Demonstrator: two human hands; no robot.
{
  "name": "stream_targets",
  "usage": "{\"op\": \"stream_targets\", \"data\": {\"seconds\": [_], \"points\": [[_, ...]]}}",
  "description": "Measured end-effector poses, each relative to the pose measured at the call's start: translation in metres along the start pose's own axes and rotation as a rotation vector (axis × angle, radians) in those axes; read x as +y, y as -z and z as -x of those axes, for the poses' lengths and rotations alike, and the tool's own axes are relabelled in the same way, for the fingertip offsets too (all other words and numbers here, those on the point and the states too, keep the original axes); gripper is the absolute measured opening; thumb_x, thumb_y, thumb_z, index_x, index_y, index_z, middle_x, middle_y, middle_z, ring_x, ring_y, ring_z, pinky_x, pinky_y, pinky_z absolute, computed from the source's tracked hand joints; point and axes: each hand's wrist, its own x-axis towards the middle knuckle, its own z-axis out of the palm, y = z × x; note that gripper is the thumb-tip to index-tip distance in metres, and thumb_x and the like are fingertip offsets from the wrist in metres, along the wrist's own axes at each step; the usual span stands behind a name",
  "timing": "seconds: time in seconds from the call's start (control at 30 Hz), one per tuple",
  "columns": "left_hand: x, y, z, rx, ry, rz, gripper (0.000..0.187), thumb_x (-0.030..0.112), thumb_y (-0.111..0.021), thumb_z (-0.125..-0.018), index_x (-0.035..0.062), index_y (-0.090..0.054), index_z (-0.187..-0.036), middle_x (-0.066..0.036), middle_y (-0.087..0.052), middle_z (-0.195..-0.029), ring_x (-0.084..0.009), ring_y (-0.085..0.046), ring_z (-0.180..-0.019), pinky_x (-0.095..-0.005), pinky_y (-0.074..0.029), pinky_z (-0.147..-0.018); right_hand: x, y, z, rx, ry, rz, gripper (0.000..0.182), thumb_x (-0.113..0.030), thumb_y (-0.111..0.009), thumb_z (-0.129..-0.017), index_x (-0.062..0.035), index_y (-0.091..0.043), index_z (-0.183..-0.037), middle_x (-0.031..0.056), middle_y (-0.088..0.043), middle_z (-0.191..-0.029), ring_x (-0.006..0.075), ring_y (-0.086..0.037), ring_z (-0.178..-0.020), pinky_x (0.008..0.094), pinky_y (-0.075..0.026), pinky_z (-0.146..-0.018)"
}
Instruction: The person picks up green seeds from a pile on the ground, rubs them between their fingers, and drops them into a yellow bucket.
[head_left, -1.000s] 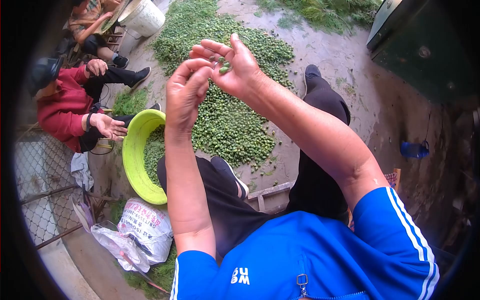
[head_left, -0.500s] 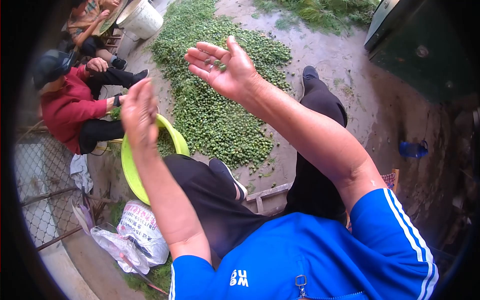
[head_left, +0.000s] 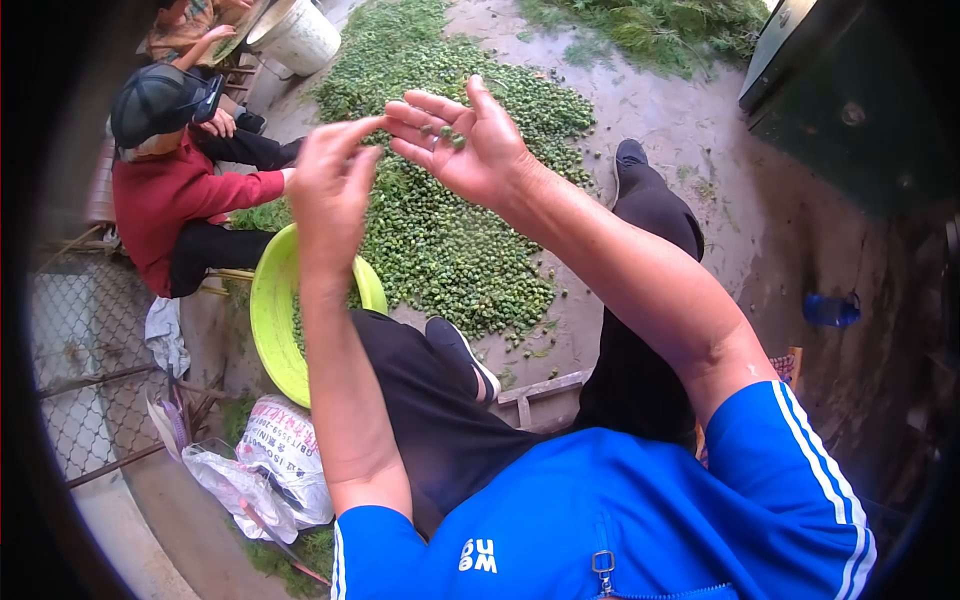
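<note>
- Above the pile (head_left: 460, 255) of green pieces, the right hand (head_left: 480, 155) is lying palm upward, its fingers pointing to the left and its thumb standing away from them.
- In this palm, near the roots of the fingers, a few small green pieces (head_left: 457, 141) are resting; the hand is spreading like a shallow dish and is not pinching them.
- Just to the left of the palm, the left hand (head_left: 330, 195) is bending at the wrist and is reaching its fingers toward the right fingertips, touching or almost touching them.
- Its thumb is staying apart from the forefinger; whether a piece is hiding behind these fingers, I cannot tell.
- Behind the right hand, the right forearm (head_left: 620, 250) is slanting down to the elbow, while the left forearm (head_left: 345, 390) is rising more steeply.
- Below the left hand, partly behind its wrist, a yellow-green tub (head_left: 268, 325) is standing.
- Farther left of both hands, a person in a red top (head_left: 180, 215) is sitting.
- Nearer the body than the tub, a white sack (head_left: 290, 450) is leaning.
</note>
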Motion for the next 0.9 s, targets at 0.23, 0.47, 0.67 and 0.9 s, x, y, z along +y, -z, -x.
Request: {"op": "stream_targets", "data": {"seconds": [0.23,0.47,0.67,0.9], "points": [[0.001,-0.059,-0.003,-0.044,-0.056,-0.033,0.016,-0.001,-0.061,-0.082,0.0023,-0.065,-0.097,-0.009,-0.056,-0.094,-0.0177,-0.06,-0.08,-0.029,-0.049,-0.067,0.0,0.008,-0.003,-0.004,0.034,-0.027,0.073,-0.057,-0.024,-0.096,0.0087,-0.047,-0.119,0.0221,-0.053,-0.114,0.0308,-0.05,-0.11,0.041,-0.041,-0.1],[-0.012,-0.05,0.005,-0.106,0.408,1.046,0.018,0.001,-0.056,-0.087,0.0031,-0.052,-0.105,-0.004,-0.058,-0.093,-0.0038,-0.051,-0.064,-0.0164,-0.04,-0.054,-0.001,0.006,-0.003,0.028,0.045,0.013,0.07,-0.052,-0.017,-0.098,0.0082,-0.037,-0.129,0.0267,-0.047,-0.127,0.0346,-0.049,-0.115,0.0466,-0.04,-0.101],[-0.021,-0.067,0.014,-0.096,0.268,0.568,0.014,0.003,-0.066,-0.083,0.003,-0.061,-0.095,0.003,-0.056,-0.081,-0.0014,-0.045,-0.064,-0.0167,-0.037,-0.056,0.004,0.01,-0.007,0.038,0.045,0.062,0.071,-0.053,-0.016,-0.098,0.0071,-0.036,-0.13,0.0259,-0.049,-0.126,0.0345,-0.05,-0.116,0.0455,-0.041,-0.1],[-0.003,-0.071,0.011,0.009,0.205,0.239,0.011,0.005,-0.072,-0.078,0.0022,-0.066,-0.087,0.005,-0.056,-0.076,-0.0022,-0.044,-0.065,-0.0176,-0.04,-0.06,0.003,0.015,-0.007,0.02,0.029,0.12,0.071,-0.053,-0.015,-0.098,0.0063,-0.037,-0.13,0.0253,-0.052,-0.124,0.0327,-0.054,-0.112,0.0417,-0.046,-0.096]]}}
